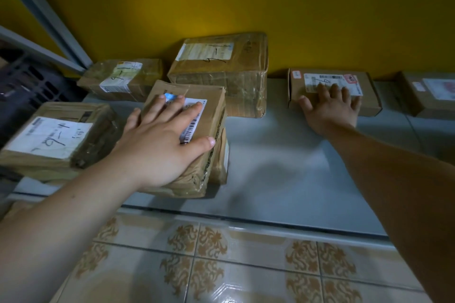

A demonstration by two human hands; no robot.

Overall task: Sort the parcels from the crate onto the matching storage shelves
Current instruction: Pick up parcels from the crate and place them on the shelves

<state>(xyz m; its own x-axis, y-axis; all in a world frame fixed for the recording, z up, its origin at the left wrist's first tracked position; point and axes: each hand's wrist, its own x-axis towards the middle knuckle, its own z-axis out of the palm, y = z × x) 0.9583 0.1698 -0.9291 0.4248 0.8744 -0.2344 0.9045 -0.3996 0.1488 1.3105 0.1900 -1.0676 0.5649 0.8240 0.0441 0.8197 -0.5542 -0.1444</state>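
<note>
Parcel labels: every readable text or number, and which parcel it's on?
"9-1", handwritten: front-left parcel; bracketed mark beside it unreadable.
"9-1", handwritten: small back-left parcel.
"9-1" or "4-1", unsure: large back parcel.
"9", rest hidden by right hand: right-centre parcel.
Centre parcel under left hand: barcode, print too small.
Far-right parcel: label blurred.

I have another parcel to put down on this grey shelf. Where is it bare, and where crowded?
The widest bare patch of the grey shelf lies between the stacked parcel under the left hand and the flat box under the right hand, in front of the large taped box. The near-left parcel and the back-left parcel crowd the left end.
</note>
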